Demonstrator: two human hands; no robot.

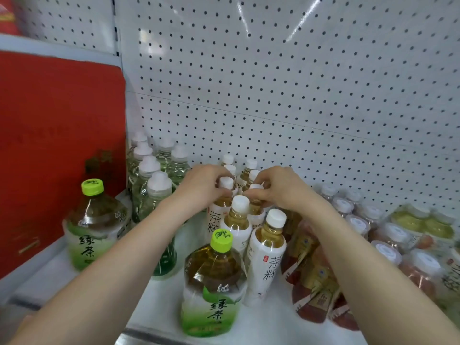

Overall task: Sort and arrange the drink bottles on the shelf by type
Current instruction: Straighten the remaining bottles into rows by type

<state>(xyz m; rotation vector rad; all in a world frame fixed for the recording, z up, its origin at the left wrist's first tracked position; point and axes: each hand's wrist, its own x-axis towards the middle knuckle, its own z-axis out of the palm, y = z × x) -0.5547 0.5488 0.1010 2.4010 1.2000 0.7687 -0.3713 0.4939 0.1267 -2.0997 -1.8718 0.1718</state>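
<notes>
Well left of both grips, a green tea bottle (93, 222) stands by the red box (57, 150), with clear bottles (154, 185) between it and the left hand (201, 185). That hand is closed around the neck of a white-label tea bottle (225, 192). Just beside it, the right hand (276, 188) pinches the cap of the neighbouring tea bottle (256, 202). To do this well, slide each upright into its row, keeping labels forward. Right of the grips lie pinkish bottles (388, 235).
</notes>
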